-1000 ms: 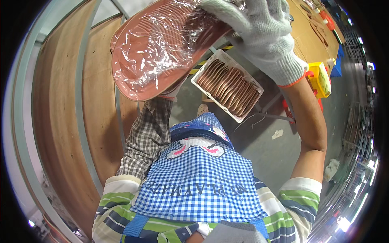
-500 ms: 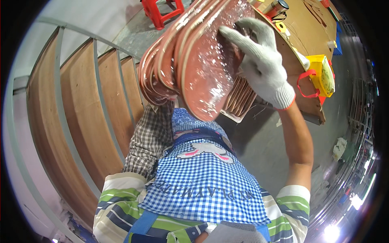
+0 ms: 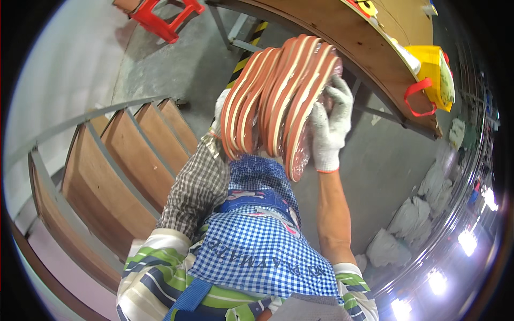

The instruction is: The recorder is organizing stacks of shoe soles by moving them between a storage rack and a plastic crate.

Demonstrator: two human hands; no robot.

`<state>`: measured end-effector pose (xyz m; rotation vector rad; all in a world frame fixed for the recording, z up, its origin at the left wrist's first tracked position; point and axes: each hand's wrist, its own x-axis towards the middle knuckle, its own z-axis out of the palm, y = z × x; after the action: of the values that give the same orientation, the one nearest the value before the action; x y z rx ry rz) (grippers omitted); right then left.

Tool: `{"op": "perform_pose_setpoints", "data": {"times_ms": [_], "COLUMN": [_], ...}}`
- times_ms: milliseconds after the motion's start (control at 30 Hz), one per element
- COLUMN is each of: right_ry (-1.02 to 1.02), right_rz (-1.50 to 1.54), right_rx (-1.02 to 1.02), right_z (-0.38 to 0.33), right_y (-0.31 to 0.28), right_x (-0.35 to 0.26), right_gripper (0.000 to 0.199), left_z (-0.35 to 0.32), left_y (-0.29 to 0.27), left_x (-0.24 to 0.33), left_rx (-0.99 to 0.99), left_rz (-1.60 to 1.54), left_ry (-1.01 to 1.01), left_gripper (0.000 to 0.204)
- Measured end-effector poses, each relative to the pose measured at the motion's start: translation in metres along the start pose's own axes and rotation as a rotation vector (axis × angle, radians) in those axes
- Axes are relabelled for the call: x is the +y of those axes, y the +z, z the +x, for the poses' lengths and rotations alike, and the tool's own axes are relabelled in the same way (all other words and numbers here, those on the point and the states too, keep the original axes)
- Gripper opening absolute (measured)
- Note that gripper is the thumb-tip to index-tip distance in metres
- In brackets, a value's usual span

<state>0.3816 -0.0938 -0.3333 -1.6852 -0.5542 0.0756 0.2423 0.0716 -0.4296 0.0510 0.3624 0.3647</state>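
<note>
The wooden bench (image 3: 342,32) now sits only along the upper right of the frame, where half a second ago it lay close behind the load; the white tray of brown pieces seen then is out of view. This suggests the load has been lifted clear and is being carried off. The stack of orange-red discs (image 3: 278,96), upper centre, stands on edge, its cream rims fanned side by side, with the rightmost disc wrapped in glossy clear film. The right hand (image 3: 329,125), in a white knit glove, presses flat against that wrapped face. The left hand (image 3: 219,109), mostly hidden, clamps the opposite side.
</note>
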Motion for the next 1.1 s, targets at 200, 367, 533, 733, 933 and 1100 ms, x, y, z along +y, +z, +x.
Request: {"op": "perform_pose_setpoints", "data": {"times_ms": [200,367,533,733,933,1100], "right_ry": [-0.209,-0.063,0.167,0.295,0.311,0.598], "right_rz": [-0.217,-0.310,-0.228,-0.168,-0.167,0.022], "right_rx": [-0.085,-0.136,-0.200,-0.214,-0.223,-0.211], "right_z": [-0.028,-0.053,-0.062,-0.072,-0.089,-0.097], "right_y": [0.046,0.071,0.080,0.087,0.091,0.091], "right_x": [0.026,0.030,0.047,0.075,0.079,0.098], "right_gripper": [0.061,0.072,0.075,0.085,0.094,0.110], "left_z": [0.007,-0.042,-0.033,-0.016,-0.017,-0.032], "left_y": [-0.034,-0.048,-0.066,-0.073,-0.084,-0.134], "left_x": [0.026,0.067,0.064,0.059,0.064,0.075], "left_rx": [0.067,0.141,0.225,0.302,0.297,0.353], "left_rz": [0.076,0.157,0.222,0.199,0.216,0.109], "left_ry": [-0.182,-0.264,-0.281,-0.272,-0.275,-0.296], "left_gripper": [0.069,0.069,0.069,0.072,0.072,0.061]}}
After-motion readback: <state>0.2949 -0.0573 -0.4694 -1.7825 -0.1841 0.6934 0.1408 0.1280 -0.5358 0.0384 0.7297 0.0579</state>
